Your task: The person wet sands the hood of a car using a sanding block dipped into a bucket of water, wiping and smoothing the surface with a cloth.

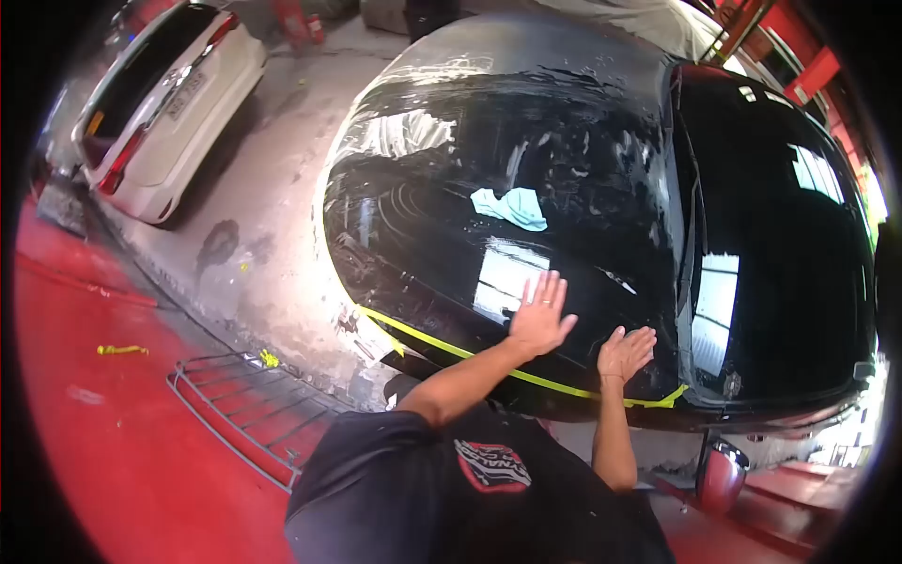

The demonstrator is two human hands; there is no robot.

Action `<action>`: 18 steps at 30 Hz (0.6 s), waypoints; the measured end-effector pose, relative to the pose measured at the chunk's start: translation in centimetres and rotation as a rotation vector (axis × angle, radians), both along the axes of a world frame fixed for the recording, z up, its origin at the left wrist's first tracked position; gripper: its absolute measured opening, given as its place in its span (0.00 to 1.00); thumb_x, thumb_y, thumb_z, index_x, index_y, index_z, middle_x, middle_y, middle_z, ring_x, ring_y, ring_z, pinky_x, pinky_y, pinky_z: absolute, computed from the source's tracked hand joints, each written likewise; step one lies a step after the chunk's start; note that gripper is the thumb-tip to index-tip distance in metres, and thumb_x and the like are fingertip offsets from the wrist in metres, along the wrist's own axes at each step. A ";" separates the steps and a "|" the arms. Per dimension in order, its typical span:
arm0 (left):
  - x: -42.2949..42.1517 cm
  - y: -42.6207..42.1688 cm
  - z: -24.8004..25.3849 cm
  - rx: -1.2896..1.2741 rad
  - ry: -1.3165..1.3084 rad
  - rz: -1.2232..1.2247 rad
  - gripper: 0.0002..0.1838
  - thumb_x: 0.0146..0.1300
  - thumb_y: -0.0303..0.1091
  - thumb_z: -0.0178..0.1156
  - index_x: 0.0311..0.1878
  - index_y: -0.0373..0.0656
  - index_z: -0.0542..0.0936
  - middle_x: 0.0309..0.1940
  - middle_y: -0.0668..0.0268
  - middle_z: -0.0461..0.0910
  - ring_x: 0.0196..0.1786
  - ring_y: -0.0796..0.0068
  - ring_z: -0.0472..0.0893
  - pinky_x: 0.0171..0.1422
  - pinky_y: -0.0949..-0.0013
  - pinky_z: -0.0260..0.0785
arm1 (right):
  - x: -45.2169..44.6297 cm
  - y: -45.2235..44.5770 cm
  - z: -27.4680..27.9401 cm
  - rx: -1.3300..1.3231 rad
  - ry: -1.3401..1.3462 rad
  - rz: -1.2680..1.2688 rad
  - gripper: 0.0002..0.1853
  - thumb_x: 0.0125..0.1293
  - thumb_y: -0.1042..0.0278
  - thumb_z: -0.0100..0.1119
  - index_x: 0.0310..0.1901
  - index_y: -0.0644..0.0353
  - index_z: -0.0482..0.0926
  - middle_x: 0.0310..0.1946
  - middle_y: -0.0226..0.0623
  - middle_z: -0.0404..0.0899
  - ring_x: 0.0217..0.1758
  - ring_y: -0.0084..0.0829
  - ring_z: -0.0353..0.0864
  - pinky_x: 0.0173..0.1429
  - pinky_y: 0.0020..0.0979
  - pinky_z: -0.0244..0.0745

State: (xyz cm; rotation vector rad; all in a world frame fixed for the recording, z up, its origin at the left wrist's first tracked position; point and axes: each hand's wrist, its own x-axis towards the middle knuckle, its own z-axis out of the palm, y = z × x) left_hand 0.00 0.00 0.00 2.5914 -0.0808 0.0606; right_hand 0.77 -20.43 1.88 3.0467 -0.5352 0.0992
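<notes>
My left hand [540, 316] is spread palm down over the glossy black car hood [583, 244], its fingers stretched toward the far side. A ring shows on one finger. To its right, my right hand [627, 355] is also flat and empty, near the hood's close edge and the windshield. Whether either palm presses on the paint or hovers just above it, I cannot tell. A crumpled light-blue cloth [511, 208] lies on the hood beyond my left hand. Yellow masking tape [526, 377] runs along the near edge. Whitish smears mark the hood's far half.
The car's dark windshield [770, 235] rises at the right, with a side mirror [722, 472] below it. A white car [183, 103] is parked at the far left. A metal rack [240, 414] lies on the red floor [103, 404], near scraps of yellow tape.
</notes>
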 end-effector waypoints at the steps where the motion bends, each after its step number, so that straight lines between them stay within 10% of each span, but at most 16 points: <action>1: 0.8 0.2 -0.2 0.020 -0.095 0.012 0.43 0.74 0.59 0.50 0.80 0.36 0.58 0.82 0.45 0.52 0.86 0.51 0.45 0.86 0.41 0.29 | 0.4 0.7 0.2 0.281 0.004 0.013 0.40 0.81 0.43 0.34 0.77 0.76 0.53 0.82 0.56 0.49 0.86 0.51 0.42 0.86 0.47 0.36; 5: 2.7 -3.1 3.8 -0.179 0.072 -0.057 0.43 0.73 0.61 0.53 0.78 0.34 0.63 0.79 0.42 0.57 0.85 0.52 0.51 0.86 0.48 0.38 | 1.7 -7.6 7.2 1.448 0.025 0.260 0.30 0.82 0.53 0.43 0.67 0.77 0.73 0.63 0.52 0.79 0.67 0.40 0.79 0.74 0.36 0.67; 7: 1.3 -1.7 6.4 -1.044 0.376 -0.091 0.45 0.72 0.61 0.59 0.77 0.32 0.64 0.77 0.45 0.63 0.82 0.55 0.57 0.85 0.56 0.45 | 1.8 -8.6 8.2 1.840 0.183 0.193 0.25 0.81 0.56 0.49 0.60 0.73 0.79 0.53 0.46 0.85 0.55 0.35 0.86 0.63 0.35 0.78; 9: -0.6 -2.0 8.2 -1.374 0.559 -0.274 0.46 0.70 0.62 0.63 0.77 0.35 0.64 0.76 0.54 0.67 0.79 0.64 0.62 0.83 0.62 0.50 | 2.0 -8.4 7.5 2.201 0.353 0.063 0.24 0.79 0.55 0.51 0.58 0.72 0.80 0.50 0.45 0.86 0.53 0.38 0.87 0.62 0.38 0.80; 15: -4.1 -4.0 1.0 -1.949 0.869 -0.485 0.38 0.74 0.55 0.61 0.78 0.49 0.61 0.75 0.65 0.64 0.78 0.67 0.61 0.83 0.53 0.51 | 1.8 -3.8 3.7 2.200 0.716 0.042 0.21 0.73 0.54 0.59 0.52 0.66 0.82 0.46 0.43 0.86 0.49 0.38 0.87 0.58 0.37 0.82; 18: -4.6 -3.2 1.9 -1.720 0.895 -0.138 0.36 0.77 0.50 0.58 0.81 0.48 0.58 0.77 0.65 0.61 0.79 0.65 0.61 0.84 0.57 0.51 | 2.2 -3.0 2.4 2.111 0.785 0.106 0.18 0.73 0.59 0.60 0.52 0.66 0.82 0.46 0.42 0.86 0.48 0.37 0.87 0.57 0.38 0.83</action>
